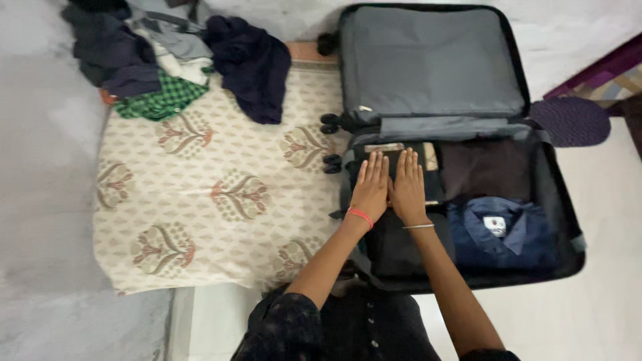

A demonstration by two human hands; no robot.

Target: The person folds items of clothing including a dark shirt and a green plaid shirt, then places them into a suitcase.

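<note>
Both hands flat on dark folded garment, open grey suitcase

patterned cloth open leftward, clothes pile blocking far corner, suitcase packed full

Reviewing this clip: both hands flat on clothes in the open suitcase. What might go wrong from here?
1. The left hand and right hand press only the left stack of dark folded clothes; it may end up uneven beside the blue shirt.
2. The pile of loose clothes lies apart on the patterned cloth, and may not all fit.
</note>
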